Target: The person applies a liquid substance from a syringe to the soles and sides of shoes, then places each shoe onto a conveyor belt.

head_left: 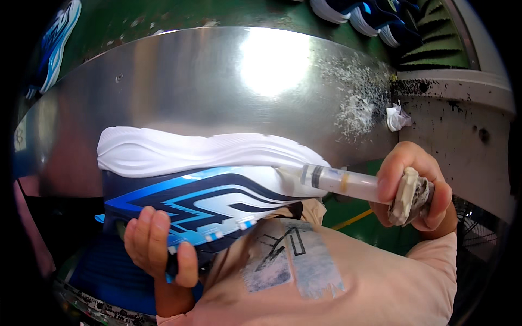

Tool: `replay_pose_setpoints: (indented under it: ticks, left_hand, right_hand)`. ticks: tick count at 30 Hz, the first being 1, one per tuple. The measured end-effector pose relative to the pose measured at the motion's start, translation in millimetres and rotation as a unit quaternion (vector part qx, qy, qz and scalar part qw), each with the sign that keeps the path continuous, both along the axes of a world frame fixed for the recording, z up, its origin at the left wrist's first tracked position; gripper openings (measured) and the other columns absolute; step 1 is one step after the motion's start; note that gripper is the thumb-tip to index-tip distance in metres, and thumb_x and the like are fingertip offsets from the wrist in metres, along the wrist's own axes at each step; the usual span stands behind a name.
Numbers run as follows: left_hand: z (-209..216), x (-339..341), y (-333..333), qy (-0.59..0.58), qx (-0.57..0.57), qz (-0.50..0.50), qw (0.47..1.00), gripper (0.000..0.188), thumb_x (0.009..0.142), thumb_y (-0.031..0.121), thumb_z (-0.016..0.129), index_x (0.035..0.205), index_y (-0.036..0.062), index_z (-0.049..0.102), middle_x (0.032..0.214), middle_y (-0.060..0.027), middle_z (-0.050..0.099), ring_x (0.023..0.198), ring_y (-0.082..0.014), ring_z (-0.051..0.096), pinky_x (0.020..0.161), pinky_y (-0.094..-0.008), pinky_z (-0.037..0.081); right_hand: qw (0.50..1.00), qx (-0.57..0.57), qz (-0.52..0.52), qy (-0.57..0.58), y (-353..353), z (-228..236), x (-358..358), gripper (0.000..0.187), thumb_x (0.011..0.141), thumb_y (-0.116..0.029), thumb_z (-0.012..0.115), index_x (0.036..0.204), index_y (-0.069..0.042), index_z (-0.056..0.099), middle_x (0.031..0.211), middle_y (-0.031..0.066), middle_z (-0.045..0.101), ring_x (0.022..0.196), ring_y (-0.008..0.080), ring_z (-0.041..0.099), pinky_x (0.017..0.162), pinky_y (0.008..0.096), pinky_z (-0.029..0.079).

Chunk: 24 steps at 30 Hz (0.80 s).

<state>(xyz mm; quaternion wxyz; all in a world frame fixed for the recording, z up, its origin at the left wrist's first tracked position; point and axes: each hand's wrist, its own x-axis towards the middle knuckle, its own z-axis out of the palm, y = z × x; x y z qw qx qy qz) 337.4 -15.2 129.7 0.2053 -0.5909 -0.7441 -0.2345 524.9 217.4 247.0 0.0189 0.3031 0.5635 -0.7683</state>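
My left hand point(152, 244) grips a sports shoe point(217, 190) by its upper, with the thick white sole turned upward and away from me. The upper is dark navy, blue and white with angular stripes. In my right hand point(416, 185) is a clear plastic syringe point(348, 183), its back end wrapped in a lumpy, stained off-white covering. The syringe's narrow tip points left and meets the shoe side near the seam between sole and upper, toward the right end. Whether the tip touches or only hovers cannot be made out.
Beyond the shoe lies a shiny metal surface point(179, 81) with white dried residue point(359, 103) at its right. A crumpled white scrap point(398, 117) sits beside that. On the green belt point(228, 13) stand several similar shoes point(375, 19) at right and another shoe point(54, 49) at far left.
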Motion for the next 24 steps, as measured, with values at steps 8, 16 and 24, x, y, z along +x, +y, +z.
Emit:
replay_pose_setpoints:
  ticks: [8,16,24]
  left_hand:
    - [11.5,-56.1,-7.3,0.026,-0.028,-0.054,0.998,0.056,0.075,0.027,0.069,0.113,0.0033,0.035,0.109,-0.0244,0.052,0.097,-0.0399,0.054,0.083,-0.0513,0.045]
    - [39.4,-72.7,12.3,-0.002,-0.045,-0.087,0.995,0.07,0.059,0.014,0.082,0.114,0.0004,0.04,0.11,-0.025,0.053,0.099,-0.0388,0.055,0.086,-0.0486,0.044]
    - [71.8,-97.8,37.6,-0.078,-0.14,-0.091,0.983,0.075,0.053,0.021,0.083,0.115,-0.0019,0.048,0.113,-0.0214,0.054,0.105,-0.0339,0.052,0.093,-0.0408,0.038]
  right_hand:
    - [0.984,-0.096,-0.095,0.115,-27.1,-54.0,5.3,0.081,0.074,-0.069,0.043,0.107,0.005,0.045,0.076,0.0046,0.054,0.062,0.0058,0.049,0.051,0.0168,0.037]
    - [0.967,-0.072,-0.187,0.159,-48.2,-68.4,-3.5,0.076,0.078,-0.065,0.041,0.109,0.005,0.042,0.078,0.0048,0.054,0.063,0.0057,0.047,0.055,0.0173,0.037]
    - [0.96,-0.035,-0.179,0.21,-60.3,-72.4,-23.8,0.072,0.078,-0.06,0.047,0.107,0.006,0.04,0.083,0.0069,0.054,0.069,0.005,0.048,0.062,0.0172,0.038]
